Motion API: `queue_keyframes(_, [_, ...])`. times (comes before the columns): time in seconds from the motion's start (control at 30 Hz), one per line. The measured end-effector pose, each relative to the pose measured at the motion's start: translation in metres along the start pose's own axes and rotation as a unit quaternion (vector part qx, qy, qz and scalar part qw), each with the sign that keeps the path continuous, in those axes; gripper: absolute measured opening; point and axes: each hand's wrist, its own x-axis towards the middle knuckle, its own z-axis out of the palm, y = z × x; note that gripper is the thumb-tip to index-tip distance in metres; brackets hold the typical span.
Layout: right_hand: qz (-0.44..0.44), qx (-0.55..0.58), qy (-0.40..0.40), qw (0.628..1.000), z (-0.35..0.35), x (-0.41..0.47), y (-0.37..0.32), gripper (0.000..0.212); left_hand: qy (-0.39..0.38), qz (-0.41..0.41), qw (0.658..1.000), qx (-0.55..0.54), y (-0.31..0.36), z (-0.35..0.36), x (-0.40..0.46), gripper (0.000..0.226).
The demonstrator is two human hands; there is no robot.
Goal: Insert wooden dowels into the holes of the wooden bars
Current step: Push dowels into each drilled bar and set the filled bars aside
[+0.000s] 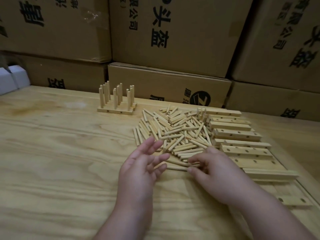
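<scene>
On the plywood table (52,153), far left of centre, finished bars (116,110) stand with dowels upright in their holes. The left hand (138,168) hovers with fingers spread and relaxed, holding nothing. Beside it the right hand (213,174) curls its fingertips onto dowels at the near edge of the loose dowel pile (176,134) (whether it pinches one, I cannot tell). Empty drilled bars (242,144) lie stacked to the right.
</scene>
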Motion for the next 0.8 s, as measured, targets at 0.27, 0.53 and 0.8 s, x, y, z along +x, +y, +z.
queue_keyframes(0.27, [-0.027,-0.063,0.012,0.998,0.019,-0.001,-0.012,0.026,0.026,0.013,1.000,-0.003,0.001,-0.005,0.002,0.038])
queue_keyframes(0.53, [0.008,0.026,0.001,1.000,-0.016,-0.006,-0.003,0.013,0.003,0.010,1.000,0.018,-0.001,-0.003,-0.002,0.040])
queue_keyframes(0.8, [0.177,-0.003,-0.056,0.983,-0.091,-0.020,0.058,0.016,-0.109,0.000,0.986,0.128,-0.005,-0.001,-0.012,0.040])
